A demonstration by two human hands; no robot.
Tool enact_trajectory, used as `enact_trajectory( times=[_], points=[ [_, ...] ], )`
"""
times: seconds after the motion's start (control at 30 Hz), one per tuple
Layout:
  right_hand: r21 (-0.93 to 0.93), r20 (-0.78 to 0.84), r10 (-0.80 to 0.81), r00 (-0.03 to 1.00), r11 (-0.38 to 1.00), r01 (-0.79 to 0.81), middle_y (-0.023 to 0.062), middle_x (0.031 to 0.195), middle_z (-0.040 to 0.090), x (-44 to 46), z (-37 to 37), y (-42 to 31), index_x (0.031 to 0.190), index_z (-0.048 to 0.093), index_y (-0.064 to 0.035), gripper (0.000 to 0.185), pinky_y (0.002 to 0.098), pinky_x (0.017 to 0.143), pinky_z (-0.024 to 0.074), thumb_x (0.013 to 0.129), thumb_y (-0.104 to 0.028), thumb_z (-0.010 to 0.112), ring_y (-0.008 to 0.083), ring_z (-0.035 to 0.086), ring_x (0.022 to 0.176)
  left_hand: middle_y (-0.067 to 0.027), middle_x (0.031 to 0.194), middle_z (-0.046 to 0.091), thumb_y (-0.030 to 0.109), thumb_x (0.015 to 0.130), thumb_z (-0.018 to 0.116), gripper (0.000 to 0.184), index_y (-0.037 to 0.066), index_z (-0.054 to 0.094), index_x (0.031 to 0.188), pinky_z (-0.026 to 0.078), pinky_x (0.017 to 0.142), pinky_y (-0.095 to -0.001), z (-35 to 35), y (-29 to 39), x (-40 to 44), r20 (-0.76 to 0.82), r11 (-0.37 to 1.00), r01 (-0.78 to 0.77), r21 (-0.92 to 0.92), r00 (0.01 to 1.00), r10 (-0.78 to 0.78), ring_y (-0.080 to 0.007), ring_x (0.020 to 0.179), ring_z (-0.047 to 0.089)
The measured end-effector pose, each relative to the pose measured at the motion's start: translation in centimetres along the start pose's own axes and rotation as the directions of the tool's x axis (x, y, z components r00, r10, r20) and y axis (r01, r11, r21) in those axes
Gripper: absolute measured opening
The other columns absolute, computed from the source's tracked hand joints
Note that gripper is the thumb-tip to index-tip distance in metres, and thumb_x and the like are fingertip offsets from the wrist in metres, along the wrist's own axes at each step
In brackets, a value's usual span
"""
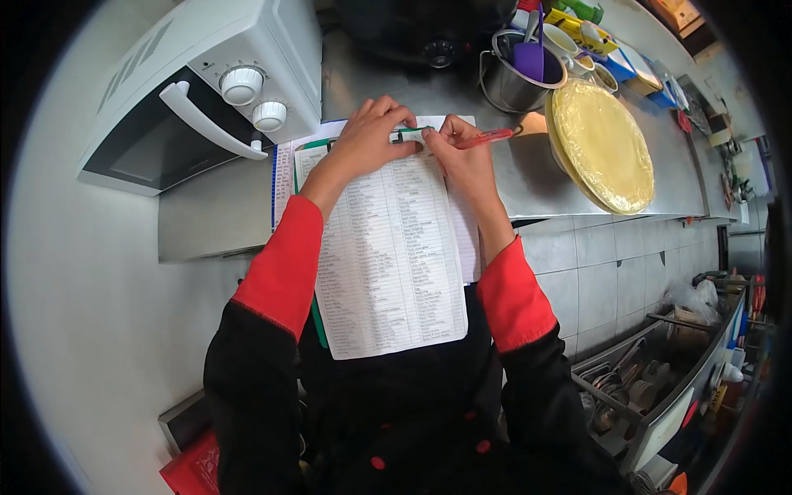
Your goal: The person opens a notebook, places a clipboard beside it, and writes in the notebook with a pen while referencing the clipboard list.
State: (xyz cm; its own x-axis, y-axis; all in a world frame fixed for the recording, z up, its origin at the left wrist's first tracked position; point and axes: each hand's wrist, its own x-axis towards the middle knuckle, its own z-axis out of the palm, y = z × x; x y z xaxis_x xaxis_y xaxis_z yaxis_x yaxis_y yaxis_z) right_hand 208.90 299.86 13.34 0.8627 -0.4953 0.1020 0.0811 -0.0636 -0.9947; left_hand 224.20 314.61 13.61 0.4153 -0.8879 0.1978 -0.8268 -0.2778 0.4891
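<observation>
A printed list (388, 256) lies over a green clipboard (318, 326), its lower part reaching past the counter's front edge. My left hand (375, 136) rests at the top of the sheets, fingers curled at the clipboard's dark clip. In my right hand (466, 153) is a red pen (487, 138), pointing to the right, while thumb and fingertips touch the top edge near the clip. Lined paper (466, 231) shows beneath the clipboard on both sides.
A white microwave (293, 58) stands at the left. To the right are a metal pot (507, 82) with a purple utensil (529, 62) and a wrapped yellow round item (602, 144). A utensil rack (652, 388) stands at the lower right.
</observation>
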Motion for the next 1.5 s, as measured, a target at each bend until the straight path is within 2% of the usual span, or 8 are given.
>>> enact_trajectory(
  times=[0.07, 0.27, 0.67, 0.8, 0.87, 1.5],
  points=[
    [-0.093, -0.058, -0.124, 0.991, 0.989, 0.118, -0.0054, 0.065, 0.053, 0.3, 0.4, 0.9, 0.075, 0.053, -0.0063, 0.033, 0.0257, 0.056, 0.0367, 0.097, -0.013, 0.076, 0.0028, 0.047, 0.064, -0.0051, 0.128, 0.062, 0.038, 0.089, 0.086, 0.040, 0.015, 0.072, 0.120, 0.044, 0.110, -0.0428, 0.0, -0.1, -0.4, -0.051, 1.000, 0.002, 0.010, 0.999, -0.002, -0.0292, 0.123, 0.056],
    [-0.177, -0.106, -0.171, 0.980, 0.973, 0.151, -0.0025, 0.063, 0.049, 1.0, 0.2, 1.2, 0.070, 0.050, -0.0035, 0.032, 0.0292, 0.057, 0.0363, 0.089, -0.010, 0.074, 0.0051, 0.043, 0.065, -0.0028, 0.126, 0.063, 0.041, 0.087, 0.086, 0.041, 0.018, 0.073, 0.118, 0.044, 0.110, -0.0431, 0.4, -0.4, -0.5, -0.090, 1.000, -0.001, -0.015, 0.996, 0.000, -0.0283, 0.123, 0.057],
    [-0.314, -0.095, -0.157, 0.983, 0.942, 0.120, 0.0007, 0.061, 0.047, 0.7, 0.3, 2.0, 0.070, 0.049, -0.0017, 0.034, 0.0325, 0.056, 0.0362, 0.088, -0.013, 0.075, 0.0075, 0.041, 0.063, -0.0037, 0.127, 0.063, 0.042, 0.086, 0.086, 0.041, 0.019, 0.074, 0.117, 0.043, 0.110, -0.0432, 0.4, -0.7, -0.3, -0.100, 0.999, -0.030, -0.035, 0.995, 0.027, -0.0293, 0.124, 0.057],
    [-0.258, -0.109, -0.183, 0.977, 0.955, 0.150, 0.0020, 0.060, 0.047, 0.6, 0.3, 1.9, 0.070, 0.049, -0.0013, 0.034, 0.0333, 0.056, 0.0374, 0.088, -0.014, 0.076, 0.0087, 0.042, 0.062, -0.0040, 0.127, 0.063, 0.042, 0.086, 0.086, 0.041, 0.020, 0.074, 0.117, 0.043, 0.109, -0.0436, 0.3, -0.5, -0.5, -0.093, 0.999, -0.012, -0.050, 0.996, 0.007, -0.0296, 0.125, 0.057],
    [-0.314, -0.095, -0.195, 0.976, 0.936, 0.157, 0.0029, 0.061, 0.048, 0.6, 0.3, 1.8, 0.070, 0.049, -0.0010, 0.035, 0.0336, 0.057, 0.0383, 0.087, -0.015, 0.076, 0.0096, 0.042, 0.062, -0.0040, 0.127, 0.063, 0.042, 0.085, 0.087, 0.040, 0.020, 0.074, 0.117, 0.043, 0.109, -0.0438, 0.3, -0.6, -0.4, -0.075, 0.999, 0.002, -0.041, 0.997, -0.005, -0.0297, 0.125, 0.057],
    [-0.399, -0.085, -0.224, 0.971, 0.901, 0.173, 0.0042, 0.060, 0.050, 0.5, 0.5, 1.4, 0.071, 0.052, -0.0013, 0.033, 0.0347, 0.056, 0.0399, 0.087, -0.016, 0.077, 0.0116, 0.045, 0.059, -0.0051, 0.126, 0.063, 0.036, 0.086, 0.087, 0.037, 0.019, 0.073, 0.116, 0.044, 0.109, -0.0454, 0.5, -0.6, -0.5, -0.118, 0.998, -0.033, -0.045, 0.993, 0.028, -0.0324, 0.124, 0.058]
  ],
)
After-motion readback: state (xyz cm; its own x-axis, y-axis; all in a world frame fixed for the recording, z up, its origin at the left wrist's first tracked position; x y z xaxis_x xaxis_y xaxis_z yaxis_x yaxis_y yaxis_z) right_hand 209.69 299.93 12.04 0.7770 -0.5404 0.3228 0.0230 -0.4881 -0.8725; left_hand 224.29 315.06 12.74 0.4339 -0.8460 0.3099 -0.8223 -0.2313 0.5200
